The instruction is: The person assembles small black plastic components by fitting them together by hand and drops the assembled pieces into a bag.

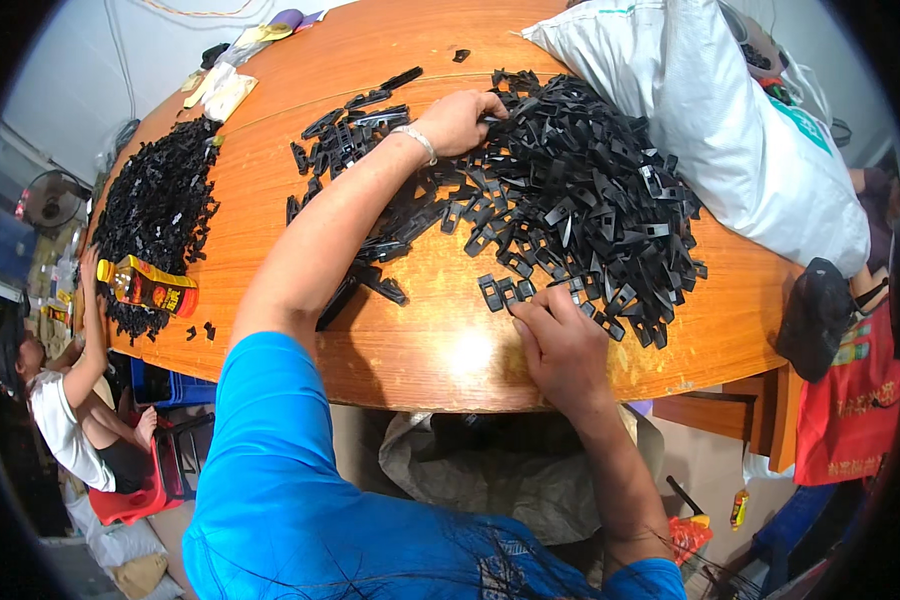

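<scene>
A large heap of small black plastic pieces (585, 190), flat and tapered with rectangular holes, covers the right half of the wooden table. My left hand (460, 122), with a pale bracelet at the wrist, reaches to the heap's far left edge. Its fingers are curled among the pieces, and what they hold is hidden. At the heap's near edge my right hand (567, 345) is closed, thumb and fingertips pinched at a black plastic piece (510, 292) in a short row. Partly behind my left forearm lie longer black clip-like parts (345, 140), loosely grouped.
A white woven sack (735, 130) rests at the table's right. Another black heap (160, 195) lies at the left, beside a yellow-capped bottle (150, 287); a seated person (80, 400) reaches toward it. A black cap (815, 320) hangs near the right edge above a red bag (855, 400).
</scene>
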Demonstrator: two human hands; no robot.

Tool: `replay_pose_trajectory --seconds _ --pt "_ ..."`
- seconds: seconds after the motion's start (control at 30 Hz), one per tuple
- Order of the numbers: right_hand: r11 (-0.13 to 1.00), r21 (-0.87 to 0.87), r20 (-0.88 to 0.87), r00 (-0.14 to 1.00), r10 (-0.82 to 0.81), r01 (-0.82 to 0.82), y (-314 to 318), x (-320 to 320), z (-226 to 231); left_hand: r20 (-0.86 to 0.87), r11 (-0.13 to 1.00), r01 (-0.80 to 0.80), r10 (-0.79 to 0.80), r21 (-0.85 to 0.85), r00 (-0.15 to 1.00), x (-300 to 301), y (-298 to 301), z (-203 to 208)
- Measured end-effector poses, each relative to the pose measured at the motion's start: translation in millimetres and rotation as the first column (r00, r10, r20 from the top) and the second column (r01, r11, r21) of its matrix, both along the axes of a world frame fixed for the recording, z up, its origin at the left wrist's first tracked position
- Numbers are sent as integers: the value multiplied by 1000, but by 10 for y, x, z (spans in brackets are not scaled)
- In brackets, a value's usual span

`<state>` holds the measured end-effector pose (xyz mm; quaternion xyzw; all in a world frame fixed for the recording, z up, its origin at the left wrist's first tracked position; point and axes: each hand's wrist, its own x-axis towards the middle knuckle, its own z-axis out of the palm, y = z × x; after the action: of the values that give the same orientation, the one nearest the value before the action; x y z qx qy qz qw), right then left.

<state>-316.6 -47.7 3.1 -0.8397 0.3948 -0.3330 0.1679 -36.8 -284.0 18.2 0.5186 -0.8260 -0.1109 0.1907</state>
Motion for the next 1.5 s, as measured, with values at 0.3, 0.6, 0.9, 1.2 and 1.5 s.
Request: replay_pose_trajectory --seconds 0.3,0.6,0.9,1.2,1.5 --pt "1000 9 8 1000 -15 15 12 -7 -13 -51 998 59 -60 -10 997 176 574 -1" --pt "999 -7 -15 999 -34 34 2 -7 -12 -16 967 -101 100 -235 995 -136 63 15" --pt "1000 -15 17 1000 -20 20 -12 11 -22 -3 992 -113 114 49 994 -285 -404 -70" --pt "1000 -13 -1 1000 -21 21 -5 26 -2 56 988 -8 17 -155 998 -366 -558 -187" --pt "1000 -12 16 1000 -25 25 -3 30 -3 93 979 15 4 -205 996 -227 -504 -178"
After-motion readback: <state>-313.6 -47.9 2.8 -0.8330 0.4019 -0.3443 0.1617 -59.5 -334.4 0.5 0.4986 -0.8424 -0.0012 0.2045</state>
